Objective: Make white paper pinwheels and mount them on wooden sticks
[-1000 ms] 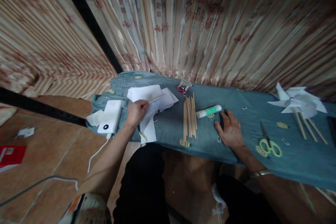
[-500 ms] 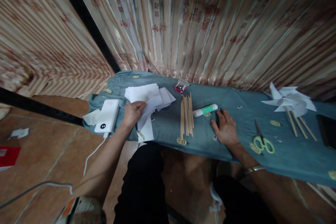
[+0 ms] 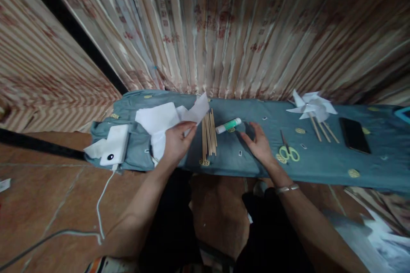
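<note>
My left hand [image 3: 177, 143] pinches a white paper sheet [image 3: 197, 111] and holds it lifted above the blue cloth [image 3: 320, 160], just right of a loose pile of white paper [image 3: 153, 121]. My right hand [image 3: 260, 145] lies flat on the cloth with fingers spread, holding nothing. Between my hands lies a bundle of wooden sticks [image 3: 208, 136]. A glue stick [image 3: 228, 126] with a green label rests just beyond my right hand's fingers.
Green-handled scissors [image 3: 288, 151] lie right of my right hand. White paper pinwheels [image 3: 312, 104] on sticks and a black phone [image 3: 354, 135] sit further right. A white power bank [image 3: 112, 150] with a cable sits at the cloth's left end. Patterned curtains hang behind.
My left hand has lifted one sheet off the paper pile and carried it right toward the sticks. My right hand stays flat on the cloth. The view has swung to the right.
</note>
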The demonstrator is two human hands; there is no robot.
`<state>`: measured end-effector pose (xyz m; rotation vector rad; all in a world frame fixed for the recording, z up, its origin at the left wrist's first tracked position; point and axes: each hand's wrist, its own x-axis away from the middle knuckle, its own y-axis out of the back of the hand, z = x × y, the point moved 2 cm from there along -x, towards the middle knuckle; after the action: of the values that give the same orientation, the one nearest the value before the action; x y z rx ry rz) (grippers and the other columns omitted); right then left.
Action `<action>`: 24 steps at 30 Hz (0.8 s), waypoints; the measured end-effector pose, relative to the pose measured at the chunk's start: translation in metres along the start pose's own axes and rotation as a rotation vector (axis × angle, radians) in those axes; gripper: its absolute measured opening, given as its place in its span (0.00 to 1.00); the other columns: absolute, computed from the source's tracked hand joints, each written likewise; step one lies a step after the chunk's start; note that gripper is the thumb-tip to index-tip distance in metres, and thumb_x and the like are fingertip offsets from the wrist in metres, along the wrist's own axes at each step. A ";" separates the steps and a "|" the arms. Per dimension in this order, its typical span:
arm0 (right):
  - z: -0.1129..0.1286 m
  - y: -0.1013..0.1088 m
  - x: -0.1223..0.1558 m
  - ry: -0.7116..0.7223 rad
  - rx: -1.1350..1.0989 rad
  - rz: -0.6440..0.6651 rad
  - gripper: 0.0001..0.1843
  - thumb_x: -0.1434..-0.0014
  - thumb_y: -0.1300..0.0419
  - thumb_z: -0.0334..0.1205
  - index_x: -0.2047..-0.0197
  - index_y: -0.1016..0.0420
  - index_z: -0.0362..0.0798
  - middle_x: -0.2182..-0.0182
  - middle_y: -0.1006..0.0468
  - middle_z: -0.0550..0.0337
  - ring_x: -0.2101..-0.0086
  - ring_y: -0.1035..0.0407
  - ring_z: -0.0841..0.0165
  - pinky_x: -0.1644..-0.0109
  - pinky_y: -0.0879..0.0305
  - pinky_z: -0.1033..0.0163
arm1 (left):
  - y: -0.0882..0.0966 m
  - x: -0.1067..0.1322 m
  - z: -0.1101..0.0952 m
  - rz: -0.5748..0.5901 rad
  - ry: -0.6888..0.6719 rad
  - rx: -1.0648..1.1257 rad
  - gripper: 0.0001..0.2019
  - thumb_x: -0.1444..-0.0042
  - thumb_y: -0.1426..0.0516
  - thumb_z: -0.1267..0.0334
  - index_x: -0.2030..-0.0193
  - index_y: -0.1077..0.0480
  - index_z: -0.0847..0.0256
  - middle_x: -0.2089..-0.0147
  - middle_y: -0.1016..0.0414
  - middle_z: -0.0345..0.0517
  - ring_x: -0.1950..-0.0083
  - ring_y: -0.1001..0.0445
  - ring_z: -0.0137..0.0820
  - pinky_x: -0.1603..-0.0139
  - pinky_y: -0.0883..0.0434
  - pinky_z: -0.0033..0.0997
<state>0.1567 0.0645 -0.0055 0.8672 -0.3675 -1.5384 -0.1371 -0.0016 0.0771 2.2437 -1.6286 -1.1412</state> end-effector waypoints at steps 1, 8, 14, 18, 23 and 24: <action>0.001 0.010 0.004 -0.016 -0.032 -0.050 0.36 0.42 0.44 0.58 0.38 0.36 0.43 0.38 0.35 0.38 0.38 0.40 0.49 0.37 0.41 0.40 | -0.019 0.004 -0.018 0.081 -0.102 0.029 0.10 0.40 0.45 0.64 0.61 0.22 0.61 0.59 0.17 0.47 0.57 0.20 0.33 0.52 0.25 0.31; -0.008 0.066 0.063 -0.010 0.005 -0.081 0.37 0.42 0.41 0.49 0.33 0.44 0.46 0.34 0.42 0.40 0.33 0.49 0.51 0.34 0.47 0.40 | -0.122 0.049 -0.068 0.561 -0.299 -0.041 0.08 0.39 0.45 0.70 0.60 0.24 0.61 0.57 0.19 0.47 0.55 0.20 0.35 0.51 0.25 0.34; -0.023 0.080 0.094 -0.035 -0.023 0.100 0.17 0.42 0.40 0.46 0.50 0.25 0.50 0.32 0.44 0.47 0.33 0.49 0.52 0.32 0.49 0.42 | -0.139 0.067 -0.063 0.644 -0.251 0.053 0.10 0.37 0.48 0.69 0.59 0.24 0.61 0.56 0.19 0.48 0.55 0.20 0.35 0.50 0.25 0.35; -0.026 0.082 0.086 -0.100 -0.135 0.154 0.11 0.42 0.39 0.50 0.64 0.21 0.52 0.37 0.34 0.50 0.36 0.42 0.54 0.33 0.48 0.43 | -0.141 0.064 -0.059 0.632 -0.144 0.155 0.11 0.37 0.48 0.68 0.57 0.24 0.61 0.55 0.19 0.48 0.55 0.20 0.34 0.50 0.25 0.34; -0.021 0.074 0.066 -0.131 -0.189 0.077 0.13 0.43 0.39 0.51 0.68 0.22 0.51 0.41 0.27 0.50 0.39 0.35 0.55 0.36 0.42 0.45 | -0.140 0.053 -0.052 0.605 -0.028 0.196 0.10 0.37 0.47 0.66 0.56 0.24 0.59 0.55 0.19 0.47 0.53 0.20 0.35 0.48 0.25 0.35; -0.021 0.071 0.061 -0.132 -0.190 0.061 0.13 0.43 0.39 0.51 0.68 0.22 0.51 0.42 0.26 0.50 0.41 0.34 0.55 0.36 0.41 0.45 | -0.139 0.051 -0.051 0.598 -0.013 0.193 0.10 0.37 0.46 0.66 0.55 0.25 0.59 0.54 0.19 0.47 0.53 0.21 0.35 0.48 0.25 0.35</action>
<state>0.2251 -0.0008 0.0099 0.6033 -0.3340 -1.5506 0.0069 -0.0056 0.0158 1.6350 -2.2735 -0.8643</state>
